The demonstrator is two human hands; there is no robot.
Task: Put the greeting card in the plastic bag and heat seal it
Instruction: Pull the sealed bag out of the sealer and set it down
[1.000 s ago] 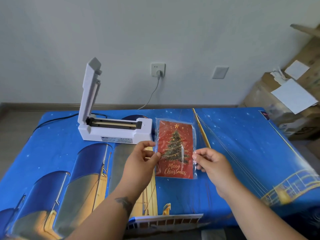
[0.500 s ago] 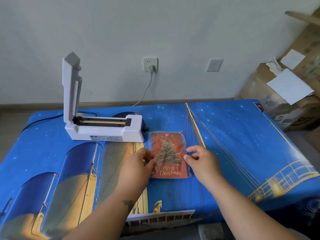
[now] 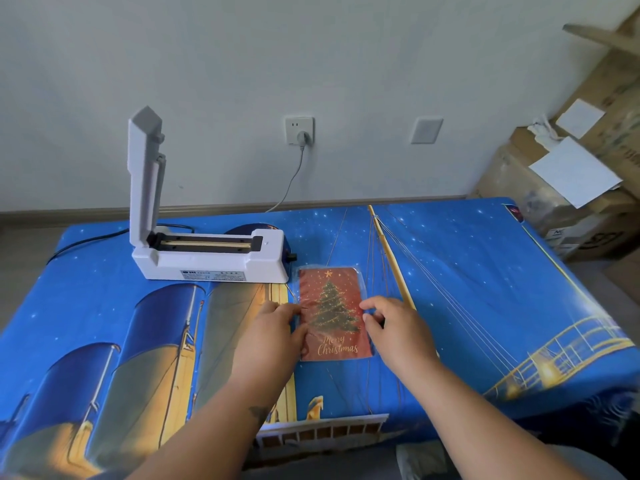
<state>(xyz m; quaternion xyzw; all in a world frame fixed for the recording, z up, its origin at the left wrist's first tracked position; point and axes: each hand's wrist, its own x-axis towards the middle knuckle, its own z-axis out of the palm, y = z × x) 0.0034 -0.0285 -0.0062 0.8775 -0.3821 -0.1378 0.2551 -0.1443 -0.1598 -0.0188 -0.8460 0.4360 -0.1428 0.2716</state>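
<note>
The red Christmas-tree greeting card (image 3: 330, 315) lies flat inside a clear plastic bag (image 3: 363, 276) on the table (image 3: 467, 271) with its blue ship-print cloth, just right of the white heat sealer (image 3: 207, 258), whose lid stands raised. The left hand (image 3: 272, 329) pinches the bag's left edge; the right hand (image 3: 394, 323) grips its right edge, fingertips on the film. The bag's outline is faint, and whether its top is sealed cannot be told. Cardboard boxes (image 3: 588, 188) are cut off at right.
</note>
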